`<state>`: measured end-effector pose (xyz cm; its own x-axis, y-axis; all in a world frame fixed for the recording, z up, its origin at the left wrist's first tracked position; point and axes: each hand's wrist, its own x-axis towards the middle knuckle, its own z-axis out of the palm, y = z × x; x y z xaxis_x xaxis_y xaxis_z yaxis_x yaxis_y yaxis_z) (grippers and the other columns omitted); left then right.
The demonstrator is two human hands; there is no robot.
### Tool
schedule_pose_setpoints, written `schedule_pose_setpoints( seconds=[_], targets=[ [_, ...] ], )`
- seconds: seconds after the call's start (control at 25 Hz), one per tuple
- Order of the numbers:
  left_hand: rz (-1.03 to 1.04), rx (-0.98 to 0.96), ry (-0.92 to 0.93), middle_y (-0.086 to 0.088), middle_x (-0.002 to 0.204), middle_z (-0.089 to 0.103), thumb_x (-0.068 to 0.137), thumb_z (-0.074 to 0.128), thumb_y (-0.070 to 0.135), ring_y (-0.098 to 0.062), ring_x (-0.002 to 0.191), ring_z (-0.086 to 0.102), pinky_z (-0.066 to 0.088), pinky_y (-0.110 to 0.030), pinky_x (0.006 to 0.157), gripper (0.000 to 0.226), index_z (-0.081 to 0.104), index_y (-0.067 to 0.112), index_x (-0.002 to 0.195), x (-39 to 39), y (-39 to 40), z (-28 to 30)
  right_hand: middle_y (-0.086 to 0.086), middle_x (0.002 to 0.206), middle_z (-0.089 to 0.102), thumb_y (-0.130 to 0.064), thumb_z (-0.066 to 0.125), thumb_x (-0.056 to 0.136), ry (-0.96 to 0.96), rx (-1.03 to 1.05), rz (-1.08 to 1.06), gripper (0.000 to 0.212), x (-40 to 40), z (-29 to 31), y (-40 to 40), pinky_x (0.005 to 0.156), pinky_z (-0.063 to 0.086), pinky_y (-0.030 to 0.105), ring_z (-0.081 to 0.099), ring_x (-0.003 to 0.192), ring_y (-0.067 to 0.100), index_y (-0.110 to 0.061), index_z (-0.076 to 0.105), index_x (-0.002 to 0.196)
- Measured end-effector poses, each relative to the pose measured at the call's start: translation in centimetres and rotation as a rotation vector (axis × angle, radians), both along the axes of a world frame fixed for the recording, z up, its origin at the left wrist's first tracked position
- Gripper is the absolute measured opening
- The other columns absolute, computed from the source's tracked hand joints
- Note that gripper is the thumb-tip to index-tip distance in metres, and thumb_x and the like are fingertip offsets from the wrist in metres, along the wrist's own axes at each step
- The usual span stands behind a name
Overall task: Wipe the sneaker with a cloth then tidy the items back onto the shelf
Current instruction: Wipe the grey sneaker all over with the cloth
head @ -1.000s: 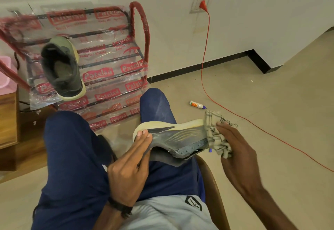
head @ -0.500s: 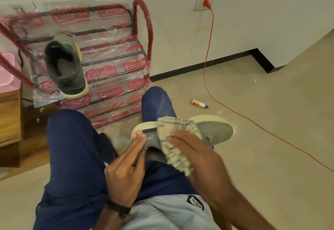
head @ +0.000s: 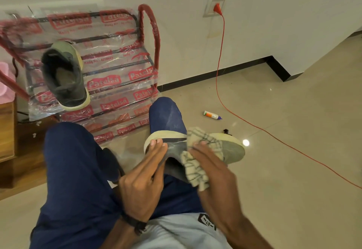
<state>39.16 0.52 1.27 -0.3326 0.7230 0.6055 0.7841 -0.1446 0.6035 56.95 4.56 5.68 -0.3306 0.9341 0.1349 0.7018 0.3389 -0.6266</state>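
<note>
A grey sneaker point(head: 233, 149) with a cream sole lies on its side across my right thigh, toe to the right. My left hand point(head: 145, 182) grips its heel end, fingers along the sole edge. My right hand point(head: 213, 172) presses a checked cream cloth point(head: 197, 162) against the sneaker's middle. A second grey sneaker point(head: 64, 76) rests tilted on the plastic-wrapped red shoe rack point(head: 121, 80) by the wall.
A red cable point(head: 221, 57) runs from a wall socket across the tiled floor to the right. A small marker or glue tube point(head: 212, 115) lies on the floor beyond my knee. A wooden cabinet point(head: 7, 131) stands at the left.
My right hand with the cloth went from the toe end to the sneaker's middle, uncovering the toe. It has since shifted a little toward the toe. My left hand keeps its grip.
</note>
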Motion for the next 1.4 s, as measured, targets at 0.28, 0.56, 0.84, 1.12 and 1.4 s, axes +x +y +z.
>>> schedule_pose_setpoints(
  seconds=[0.28, 0.56, 0.84, 1.12, 1.4],
  targets=[
    [0.016, -0.037, -0.024, -0.004, 0.128, 0.069, 0.092, 0.072, 0.009, -0.015, 0.116, 0.069, 0.06, -0.033, 0.082, 0.03, 0.072, 0.009, 0.121, -1.6, -1.4, -0.5, -0.016, 0.151, 0.046, -0.002, 0.072, 0.08, -0.047, 0.047, 0.272, 0.067, -1.1, 1.2, 0.4, 0.114, 0.038, 0.027, 0.037, 0.143, 0.002, -0.029, 0.057, 0.14],
    [-0.018, -0.036, -0.028, -0.004, 0.136, 0.066, 0.092, 0.072, 0.007, -0.016, 0.122, 0.066, 0.062, -0.039, 0.086, 0.038, 0.067, 0.007, 0.13, -0.5, -0.2, -0.2, -0.02, 0.142, 0.055, -0.028, 0.069, 0.086, -0.068, 0.039, -0.022, 0.046, 5.5, 1.0, 2.4, 0.111, 0.038, 0.018, 0.049, 0.136, 0.007, -0.032, 0.063, 0.131],
    [0.205, -0.203, -0.316, 0.002, 0.1, 0.065, 0.072, 0.09, 0.008, -0.012, 0.085, 0.064, 0.056, -0.034, 0.07, 0.037, 0.072, 0.01, 0.103, -1.7, -0.5, -0.2, -0.016, 0.14, 0.057, 0.007, 0.08, 0.075, -0.003, 0.019, -0.093, 0.067, 3.2, 0.4, 2.0, 0.106, 0.032, 0.004, 0.05, 0.134, 0.004, -0.026, 0.065, 0.131],
    [0.106, -0.045, -0.208, 0.001, 0.079, 0.064, 0.093, 0.066, 0.026, -0.013, 0.063, 0.056, 0.05, -0.035, 0.053, 0.023, 0.073, 0.006, 0.084, 0.1, 1.4, 1.6, -0.005, 0.141, 0.058, -0.002, 0.061, 0.082, 0.191, 0.069, 0.072, 0.053, -4.6, 2.9, 0.8, 0.111, 0.043, 0.034, 0.049, 0.136, 0.008, -0.014, 0.063, 0.133],
    [0.081, 0.032, -0.234, 0.0, 0.078, 0.067, 0.083, 0.079, 0.007, -0.013, 0.068, 0.063, 0.053, -0.031, 0.06, 0.003, 0.076, 0.006, 0.084, 0.6, 1.9, 2.6, -0.014, 0.141, 0.058, 0.008, 0.073, 0.077, 0.121, 0.061, 0.032, 0.066, 0.1, 2.6, 2.8, 0.107, 0.047, 0.038, 0.051, 0.134, 0.007, -0.025, 0.063, 0.133]
  ],
)
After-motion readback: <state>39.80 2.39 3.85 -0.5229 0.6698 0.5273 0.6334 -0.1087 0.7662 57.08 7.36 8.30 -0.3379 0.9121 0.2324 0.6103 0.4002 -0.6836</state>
